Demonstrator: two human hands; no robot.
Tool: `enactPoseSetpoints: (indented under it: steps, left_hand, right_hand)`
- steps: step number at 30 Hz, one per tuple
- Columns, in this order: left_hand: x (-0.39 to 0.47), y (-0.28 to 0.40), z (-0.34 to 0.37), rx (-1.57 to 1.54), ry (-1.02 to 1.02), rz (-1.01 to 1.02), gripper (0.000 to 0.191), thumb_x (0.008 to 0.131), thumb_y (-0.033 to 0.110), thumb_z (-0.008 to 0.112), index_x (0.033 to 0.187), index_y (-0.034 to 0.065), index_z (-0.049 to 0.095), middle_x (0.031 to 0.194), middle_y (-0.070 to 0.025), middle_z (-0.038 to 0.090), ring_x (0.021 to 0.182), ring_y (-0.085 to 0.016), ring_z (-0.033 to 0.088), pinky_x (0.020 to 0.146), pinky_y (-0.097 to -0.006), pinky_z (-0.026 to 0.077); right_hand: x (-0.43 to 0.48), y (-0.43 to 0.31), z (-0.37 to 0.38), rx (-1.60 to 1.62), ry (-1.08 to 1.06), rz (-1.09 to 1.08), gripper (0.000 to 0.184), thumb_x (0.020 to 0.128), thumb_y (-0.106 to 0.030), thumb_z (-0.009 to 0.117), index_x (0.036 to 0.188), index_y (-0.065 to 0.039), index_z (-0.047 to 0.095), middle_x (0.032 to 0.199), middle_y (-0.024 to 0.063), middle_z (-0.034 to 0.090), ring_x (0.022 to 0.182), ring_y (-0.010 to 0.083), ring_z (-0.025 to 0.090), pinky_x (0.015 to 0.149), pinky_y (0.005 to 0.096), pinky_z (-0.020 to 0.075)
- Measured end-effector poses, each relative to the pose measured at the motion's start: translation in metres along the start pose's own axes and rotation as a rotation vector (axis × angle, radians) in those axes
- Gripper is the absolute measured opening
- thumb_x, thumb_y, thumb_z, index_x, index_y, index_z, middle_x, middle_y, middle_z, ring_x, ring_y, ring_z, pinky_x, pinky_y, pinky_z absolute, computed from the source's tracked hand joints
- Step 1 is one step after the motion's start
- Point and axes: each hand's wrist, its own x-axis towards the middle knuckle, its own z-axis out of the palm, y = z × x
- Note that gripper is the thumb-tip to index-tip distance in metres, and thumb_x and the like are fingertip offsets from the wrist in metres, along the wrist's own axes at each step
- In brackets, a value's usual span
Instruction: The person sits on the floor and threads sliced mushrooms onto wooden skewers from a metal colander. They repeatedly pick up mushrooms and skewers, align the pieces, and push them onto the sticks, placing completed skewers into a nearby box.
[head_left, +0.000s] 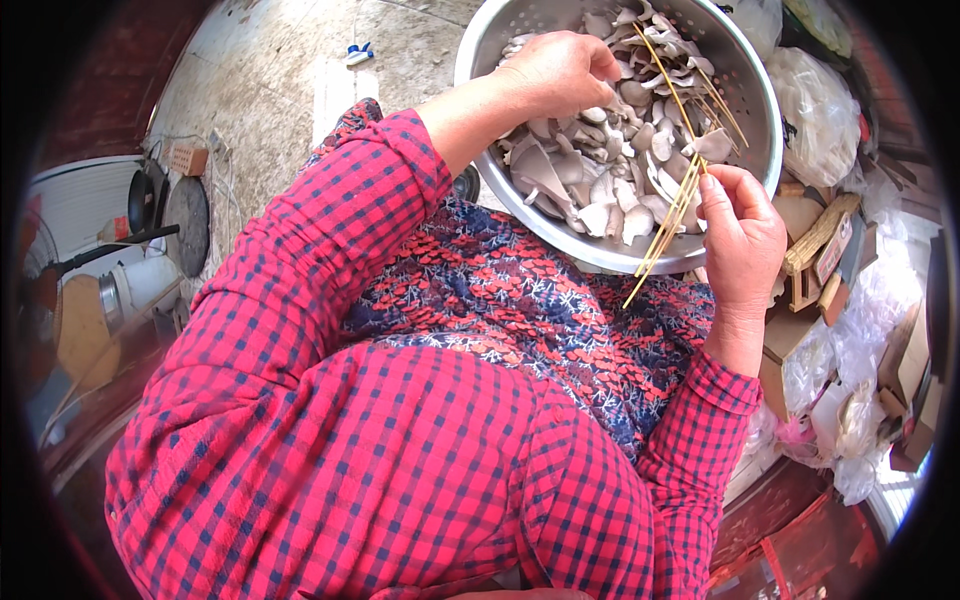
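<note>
A large metal colander (491, 169) with small holes in its wall holds a heap of grey oyster mushrooms (592, 169). My right hand (739, 225) pinches several thin bamboo skewers (664, 236) over the near right rim. One longer skewer (664, 75) points away across the heap, and a mushroom piece (711, 145) sits against the skewers just beyond my fingertips. Over the left part of the heap is my left hand (566, 75), with its fingers curled down at the mushrooms. Whether those fingers grip a piece is hidden. A few more skewers (721, 105) lie on the mushrooms at the right.
The colander's near side is by my patterned trousers (480, 277). To the right are filled plastic bags (814, 112), wood pieces (821, 247) and crumpled clear plastic (862, 360). A blue and white spray nozzle (359, 54) is on the concrete floor. A brick (189, 160) and a pan (140, 201) stand left.
</note>
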Motion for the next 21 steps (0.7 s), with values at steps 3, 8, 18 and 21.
enactPoseSetpoints:
  steps: [3, 8, 18, 21]
  left_hand:
    - [-0.001, -0.011, 0.011, 0.652, -0.121, 0.189, 0.024, 0.073, 0.013, 0.069, 0.096, 0.0144, 0.074, 0.101, -0.0089, 0.066, 0.107, -0.031, 0.060, 0.093, -0.0439, 0.049]
    - [0.006, -0.024, 0.016, 0.633, 0.002, 0.270, 0.016, 0.074, 0.018, 0.069, 0.089, 0.0136, 0.074, 0.099, -0.0071, 0.068, 0.097, -0.029, 0.065, 0.085, -0.0439, 0.053]
    - [0.021, -0.006, -0.022, -1.312, -0.117, -0.446, 0.020, 0.088, 0.022, 0.058, 0.093, 0.0031, 0.064, 0.095, -0.0128, 0.067, 0.091, -0.028, 0.068, 0.082, -0.0417, 0.054]
    - [0.026, -0.014, -0.015, -1.384, -0.071, -0.362, 0.018, 0.087, 0.016, 0.062, 0.096, 0.0013, 0.063, 0.094, -0.0128, 0.067, 0.087, -0.027, 0.068, 0.080, -0.0413, 0.056]
  right_hand:
    - [-0.002, 0.000, 0.004, -0.024, -0.016, -0.040, 0.011, 0.091, -0.011, 0.069, 0.096, -0.001, 0.070, 0.078, -0.0021, 0.066, 0.071, 0.0036, 0.059, 0.066, 0.0212, 0.0478]
    - [-0.005, -0.007, 0.006, -0.039, -0.029, -0.039, 0.010, 0.091, -0.011, 0.069, 0.096, -0.002, 0.070, 0.076, -0.0019, 0.066, 0.069, 0.0032, 0.057, 0.063, 0.0214, 0.0465]
    - [-0.008, -0.009, 0.006, -0.018, -0.080, -0.024, 0.008, 0.091, -0.009, 0.068, 0.096, -0.003, 0.070, 0.074, -0.0040, 0.062, 0.067, 0.0023, 0.053, 0.061, 0.0207, 0.0444]
    - [-0.007, -0.005, 0.007, 0.002, -0.077, -0.020, 0.008, 0.091, -0.008, 0.068, 0.097, -0.003, 0.070, 0.074, -0.0052, 0.062, 0.067, 0.0017, 0.052, 0.061, 0.0202, 0.0437]
